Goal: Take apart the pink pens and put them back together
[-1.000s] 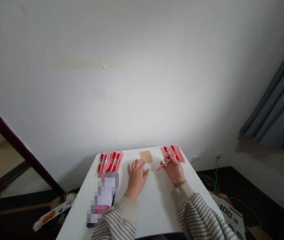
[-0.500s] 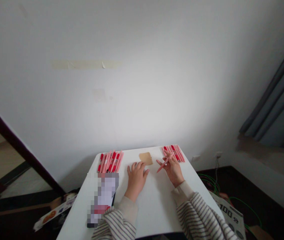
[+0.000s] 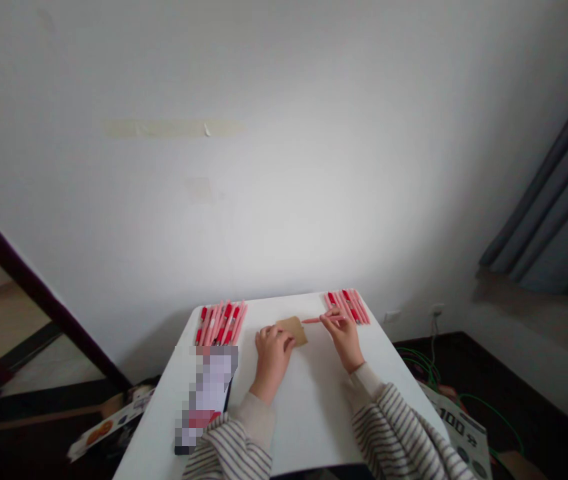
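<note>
My right hand point(image 3: 347, 340) is closed around a pink pen point(image 3: 317, 321), which lies nearly level and points left. Its tip is close to the right edge of a small square of brown paper point(image 3: 298, 331). With curled fingers, my left hand point(image 3: 273, 353) grips the paper at its left edge. Part of the paper is hidden under those fingers. Beyond my right hand lies a row of pink and red pens point(image 3: 359, 307). Another row of pink and red pens point(image 3: 221, 323) lies at the table's far left.
A blurred-out flat object point(image 3: 211, 393) lies on the white table point(image 3: 309, 420) left of my left forearm. The wall point(image 3: 284, 200) stands behind the far edge. Green cables point(image 3: 421, 360) and a printed box point(image 3: 459, 427) are on the floor at right.
My right hand has turned the pen from slanting to nearly level, bringing its tip beside the paper. My left fingers have curled onto the paper, which has shifted slightly towards me.
</note>
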A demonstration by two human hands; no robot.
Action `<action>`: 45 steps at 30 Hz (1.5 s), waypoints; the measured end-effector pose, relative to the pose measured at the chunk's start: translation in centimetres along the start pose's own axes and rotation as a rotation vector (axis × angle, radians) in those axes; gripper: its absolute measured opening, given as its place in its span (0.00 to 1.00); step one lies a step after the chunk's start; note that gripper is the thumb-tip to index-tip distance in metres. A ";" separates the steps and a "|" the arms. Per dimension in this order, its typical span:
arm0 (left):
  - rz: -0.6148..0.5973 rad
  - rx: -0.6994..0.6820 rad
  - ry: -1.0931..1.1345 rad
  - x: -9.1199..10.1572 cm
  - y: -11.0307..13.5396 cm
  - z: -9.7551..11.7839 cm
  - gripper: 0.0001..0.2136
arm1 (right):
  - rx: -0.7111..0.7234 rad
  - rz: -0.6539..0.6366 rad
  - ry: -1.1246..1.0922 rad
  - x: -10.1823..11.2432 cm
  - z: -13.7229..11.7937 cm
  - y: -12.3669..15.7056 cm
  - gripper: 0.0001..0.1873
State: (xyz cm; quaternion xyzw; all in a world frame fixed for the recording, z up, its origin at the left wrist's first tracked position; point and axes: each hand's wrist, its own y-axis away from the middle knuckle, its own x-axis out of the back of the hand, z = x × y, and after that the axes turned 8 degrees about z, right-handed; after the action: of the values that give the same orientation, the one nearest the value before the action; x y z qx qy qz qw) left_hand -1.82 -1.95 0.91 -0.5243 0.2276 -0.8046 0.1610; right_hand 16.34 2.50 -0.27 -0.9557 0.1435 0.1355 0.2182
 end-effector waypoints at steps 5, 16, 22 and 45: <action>0.000 -0.005 0.002 -0.1 0.1 0.1 0.06 | 0.030 -0.113 0.180 0.0 -0.5 0.4 0.13; -0.075 0.012 0.036 0.4 0.3 0.5 0.09 | 0.091 -0.096 0.261 -0.2 -1.0 0.8 0.10; -0.096 0.014 0.036 0.1 0.5 0.5 0.12 | 0.120 -0.201 0.287 -0.4 -0.8 1.1 0.09; -0.104 0.000 0.057 0.6 0.4 0.6 0.14 | 0.190 -0.244 0.380 0.0 0.4 0.9 0.03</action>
State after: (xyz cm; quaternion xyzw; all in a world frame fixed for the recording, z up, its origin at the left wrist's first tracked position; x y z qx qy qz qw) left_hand -1.48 -2.69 1.35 -0.5124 0.2048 -0.8264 0.1123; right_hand 15.98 1.92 -0.96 -0.9496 0.0775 -0.0884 0.2907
